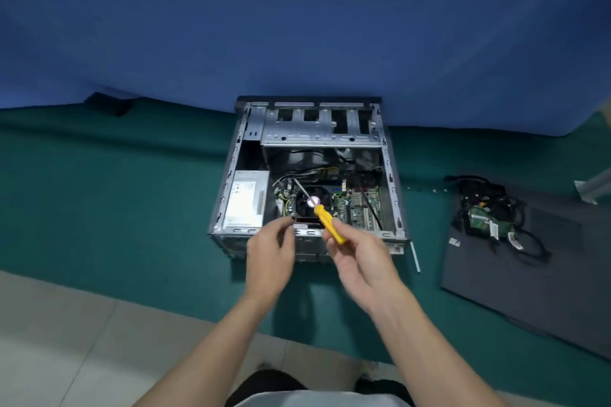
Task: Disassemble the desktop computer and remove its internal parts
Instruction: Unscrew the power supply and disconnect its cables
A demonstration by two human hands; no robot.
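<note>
Head view is showing the right hand (358,261) pinching a screwdriver (325,220) over the open case (309,175) on the mat, left hand (269,253) pinching something small, boards probably being fragile, best gripped by edges.

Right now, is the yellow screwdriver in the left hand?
No, the right hand holds the yellow screwdriver over the open computer, while the left hand only pinches something small.

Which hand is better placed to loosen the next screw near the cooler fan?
The right hand, I think: it already grips the yellow screwdriver, whose shaft reaches into the open case by the fan. The left hand holds no tool, only pinching at the case edge.
</note>
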